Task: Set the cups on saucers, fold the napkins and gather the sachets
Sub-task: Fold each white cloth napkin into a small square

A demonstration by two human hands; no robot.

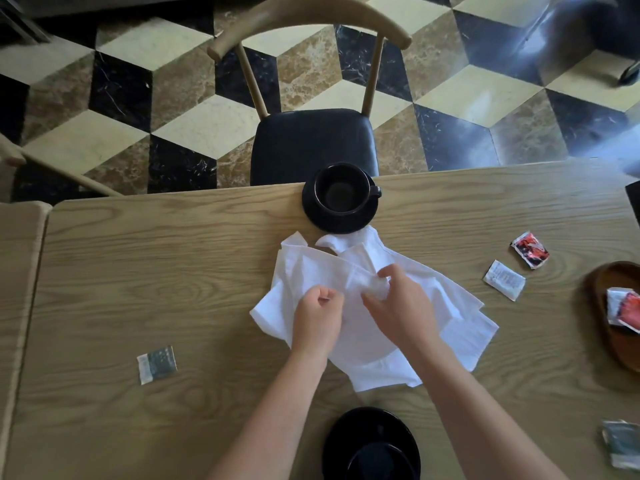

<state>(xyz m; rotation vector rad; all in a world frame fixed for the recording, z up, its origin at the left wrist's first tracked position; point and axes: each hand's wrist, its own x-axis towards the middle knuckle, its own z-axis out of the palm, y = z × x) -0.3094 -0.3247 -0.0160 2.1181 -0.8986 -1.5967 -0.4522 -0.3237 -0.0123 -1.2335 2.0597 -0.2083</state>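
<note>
We saw both hands on the crumpled white napkins (349, 306) in the middle of the tabletop (138, 289): the left hand (317, 320) made a closed grip on a fold of the cloth, and the right hand (398, 306) pinched another fold between thumb and curled fingers. Behind the napkins a black cup (341, 190) stood on its saucer (311, 213) at the far edge, and a second saucer (346, 441) with a dark cup on it lay at the near edge. Loose sachets lay left (157, 363), right (504, 280) (530, 249) and near right (621, 448), and more in a wooden bowl (602, 292).
</note>
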